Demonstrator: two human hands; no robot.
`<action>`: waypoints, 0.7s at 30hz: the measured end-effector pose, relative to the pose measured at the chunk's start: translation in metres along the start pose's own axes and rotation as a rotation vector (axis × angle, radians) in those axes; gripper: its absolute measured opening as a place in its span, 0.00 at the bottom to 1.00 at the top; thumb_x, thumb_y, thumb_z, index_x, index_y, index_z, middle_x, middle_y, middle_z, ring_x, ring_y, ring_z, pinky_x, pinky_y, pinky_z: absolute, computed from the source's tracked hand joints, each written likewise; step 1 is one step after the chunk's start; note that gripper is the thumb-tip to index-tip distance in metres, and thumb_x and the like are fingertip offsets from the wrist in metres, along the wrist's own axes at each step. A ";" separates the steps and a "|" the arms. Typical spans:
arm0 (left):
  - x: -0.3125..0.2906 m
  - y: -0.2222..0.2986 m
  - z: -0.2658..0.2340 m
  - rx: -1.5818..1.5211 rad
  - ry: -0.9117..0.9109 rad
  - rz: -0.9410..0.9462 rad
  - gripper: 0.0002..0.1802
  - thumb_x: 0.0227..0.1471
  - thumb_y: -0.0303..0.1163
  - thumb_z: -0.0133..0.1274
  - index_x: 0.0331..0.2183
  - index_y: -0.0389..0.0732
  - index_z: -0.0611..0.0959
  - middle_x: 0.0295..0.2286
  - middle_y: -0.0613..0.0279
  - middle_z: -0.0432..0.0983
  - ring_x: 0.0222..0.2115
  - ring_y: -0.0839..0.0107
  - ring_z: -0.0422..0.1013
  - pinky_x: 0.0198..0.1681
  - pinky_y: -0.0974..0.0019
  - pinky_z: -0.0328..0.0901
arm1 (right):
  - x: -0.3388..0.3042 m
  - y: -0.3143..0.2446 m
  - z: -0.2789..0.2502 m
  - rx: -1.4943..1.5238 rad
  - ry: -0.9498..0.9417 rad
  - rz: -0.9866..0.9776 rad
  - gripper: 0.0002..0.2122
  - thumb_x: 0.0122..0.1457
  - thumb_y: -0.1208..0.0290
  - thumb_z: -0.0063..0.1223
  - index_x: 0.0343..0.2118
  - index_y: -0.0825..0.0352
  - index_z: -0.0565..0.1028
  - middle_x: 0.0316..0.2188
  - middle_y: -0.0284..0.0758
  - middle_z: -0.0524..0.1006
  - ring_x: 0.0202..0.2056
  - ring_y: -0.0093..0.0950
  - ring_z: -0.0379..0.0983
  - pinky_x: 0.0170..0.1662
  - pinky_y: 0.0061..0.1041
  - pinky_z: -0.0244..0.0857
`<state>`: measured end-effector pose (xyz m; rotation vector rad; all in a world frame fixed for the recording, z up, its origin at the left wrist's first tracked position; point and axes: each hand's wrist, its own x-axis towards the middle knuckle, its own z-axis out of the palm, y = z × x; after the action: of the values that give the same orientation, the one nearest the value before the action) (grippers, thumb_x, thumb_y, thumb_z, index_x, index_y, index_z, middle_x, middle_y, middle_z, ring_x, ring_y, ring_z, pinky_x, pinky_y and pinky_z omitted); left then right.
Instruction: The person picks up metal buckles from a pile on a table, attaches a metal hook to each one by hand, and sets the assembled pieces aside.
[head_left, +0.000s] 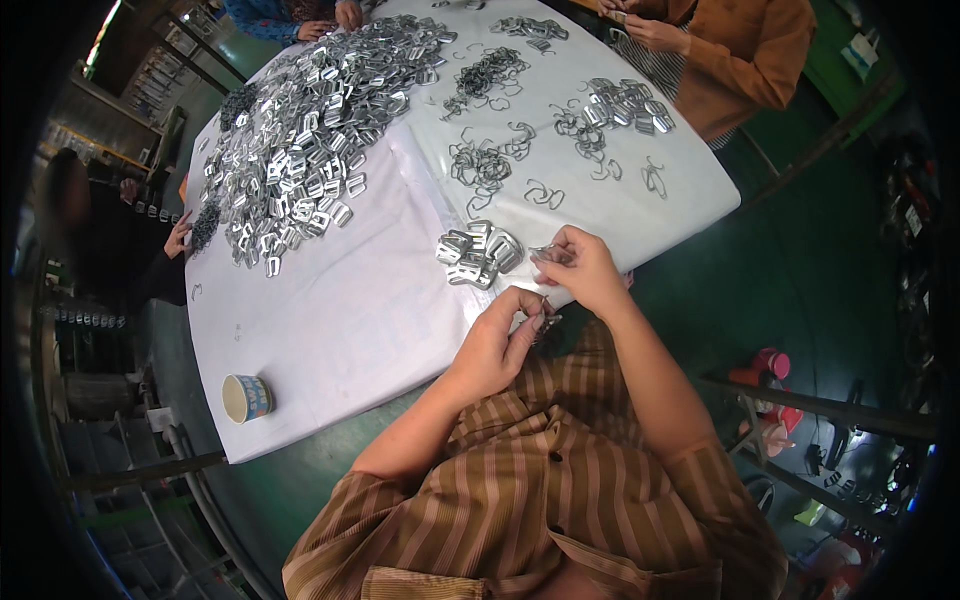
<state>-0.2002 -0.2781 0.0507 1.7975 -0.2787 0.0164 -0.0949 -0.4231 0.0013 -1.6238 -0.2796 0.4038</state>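
My left hand is closed at the table's near edge, thumb and fingers pressed round small silver metal pieces, which the fingers partly hide. Just above and to its right, my right hand pinches a small silver metal piece between thumb and fingertips. Its exact shape is too small to make out. The two hands are close together but apart. Left of my right fingertips lies a small heap of flat silver metal buckles on the white-covered table.
A large pile of silver buckles spreads over the far left of the table. Bent wire rings lie in loose heaps farther off, beside more buckles. A paper cup stands near the left corner. Other people work around the far and left edges.
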 end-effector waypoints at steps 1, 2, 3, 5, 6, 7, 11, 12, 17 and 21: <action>0.001 -0.001 0.001 0.019 0.017 0.008 0.05 0.51 0.19 0.45 0.32 0.36 0.67 0.29 0.53 0.70 0.32 0.64 0.69 0.38 0.68 0.63 | -0.010 -0.014 -0.004 0.167 -0.033 0.094 0.11 0.46 0.81 0.59 0.26 0.69 0.66 0.23 0.30 0.70 0.25 0.17 0.71 0.26 0.17 0.66; 0.002 -0.002 0.001 0.049 0.031 0.009 0.05 0.51 0.19 0.45 0.32 0.36 0.68 0.29 0.53 0.70 0.32 0.62 0.69 0.37 0.67 0.63 | -0.017 -0.023 -0.008 0.158 -0.075 0.100 0.09 0.49 0.82 0.56 0.27 0.69 0.66 0.23 0.29 0.69 0.23 0.15 0.69 0.25 0.13 0.63; 0.004 -0.002 0.002 0.080 0.044 0.008 0.05 0.50 0.20 0.46 0.32 0.35 0.68 0.29 0.52 0.69 0.31 0.60 0.69 0.36 0.66 0.63 | -0.025 -0.032 -0.011 0.139 -0.088 0.091 0.08 0.49 0.82 0.55 0.27 0.69 0.66 0.24 0.29 0.69 0.23 0.15 0.69 0.25 0.13 0.63; 0.008 0.001 0.004 0.115 0.045 0.008 0.06 0.49 0.20 0.47 0.32 0.35 0.68 0.28 0.52 0.69 0.31 0.57 0.68 0.35 0.64 0.63 | -0.037 -0.046 -0.016 0.101 -0.109 0.071 0.08 0.49 0.83 0.55 0.27 0.69 0.66 0.24 0.29 0.69 0.23 0.15 0.68 0.25 0.13 0.62; 0.009 0.003 0.004 0.120 0.037 0.005 0.06 0.49 0.20 0.47 0.32 0.35 0.69 0.28 0.51 0.69 0.31 0.55 0.68 0.35 0.63 0.63 | -0.040 -0.044 -0.018 0.056 -0.112 0.031 0.08 0.49 0.83 0.54 0.28 0.69 0.66 0.24 0.29 0.69 0.23 0.14 0.67 0.25 0.14 0.62; 0.010 0.006 0.005 0.126 0.027 0.002 0.06 0.48 0.20 0.48 0.32 0.35 0.69 0.28 0.51 0.69 0.31 0.54 0.68 0.34 0.62 0.63 | -0.043 -0.041 -0.021 0.012 -0.113 -0.009 0.08 0.49 0.83 0.54 0.29 0.69 0.66 0.24 0.29 0.70 0.23 0.14 0.67 0.25 0.14 0.62; 0.011 0.009 0.007 0.135 0.012 0.000 0.06 0.48 0.20 0.48 0.32 0.35 0.70 0.27 0.51 0.69 0.30 0.54 0.67 0.33 0.60 0.62 | -0.052 -0.050 -0.023 0.010 -0.111 -0.046 0.07 0.50 0.82 0.54 0.30 0.71 0.68 0.24 0.28 0.71 0.23 0.12 0.65 0.25 0.14 0.60; 0.011 0.009 0.007 0.154 0.016 0.012 0.07 0.47 0.20 0.49 0.32 0.36 0.70 0.27 0.52 0.69 0.30 0.54 0.67 0.33 0.60 0.62 | -0.054 -0.050 -0.024 -0.065 -0.129 -0.029 0.06 0.50 0.82 0.54 0.30 0.71 0.68 0.24 0.27 0.71 0.22 0.12 0.64 0.25 0.14 0.59; 0.010 0.006 0.005 0.259 0.041 0.083 0.07 0.46 0.20 0.50 0.31 0.36 0.70 0.26 0.52 0.69 0.29 0.54 0.66 0.32 0.58 0.61 | -0.059 -0.055 -0.025 -0.289 -0.101 -0.024 0.04 0.50 0.79 0.55 0.26 0.72 0.71 0.21 0.27 0.72 0.21 0.12 0.61 0.24 0.14 0.56; 0.009 0.004 0.005 0.281 0.032 0.051 0.07 0.46 0.20 0.51 0.31 0.36 0.72 0.27 0.54 0.70 0.30 0.57 0.68 0.34 0.63 0.62 | -0.065 -0.071 -0.018 -0.394 0.027 -0.142 0.05 0.48 0.79 0.57 0.24 0.71 0.71 0.20 0.31 0.71 0.19 0.16 0.63 0.23 0.18 0.57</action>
<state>-0.1926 -0.2857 0.0543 2.0663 -0.3118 0.1255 -0.1420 -0.4595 0.0794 -1.9778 -0.4737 0.2261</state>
